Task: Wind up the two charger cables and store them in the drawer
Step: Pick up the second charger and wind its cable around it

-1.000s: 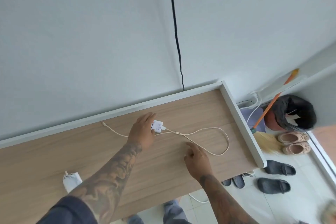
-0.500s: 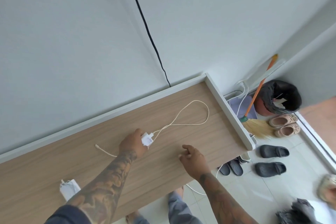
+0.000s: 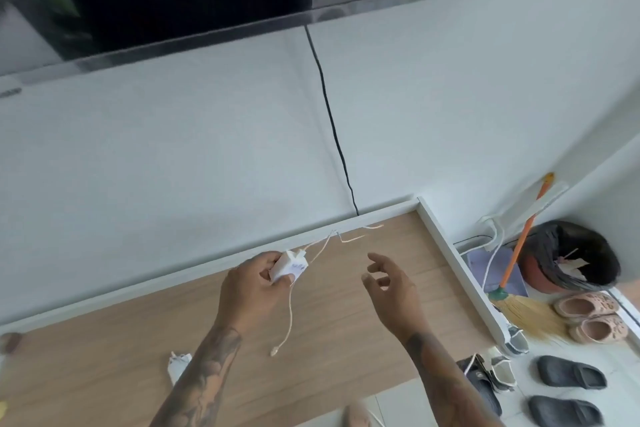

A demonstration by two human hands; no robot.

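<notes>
Left hand [image 3: 254, 291]: grips small white plastic charger brick [image 3: 289, 265], lifted above the wood-grain desk top [image 3: 104, 367].
Right hand [image 3: 391, 284]: fingers spread, holding nothing.
Thin cream charger cable [image 3: 320, 246]: runs from brick up-right toward rear rim; its free end dangles below. Right hand nearer the slack.
Second white charger [image 3: 178, 362]: on desk, beside left forearm.
Drawer: not in view.
Writing: brick's printed label too blurred to read.

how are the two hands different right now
The left hand is curled round the white charger plug, lifted off the desk, while the right hand holds nothing. The left hand's fingers pinch tight; the right hand's fingers are spread and loosely bent. The cream cable dangles from the left hand, and the right hand is apart from it. Both hover over the desk, with tattooed forearms.
</notes>
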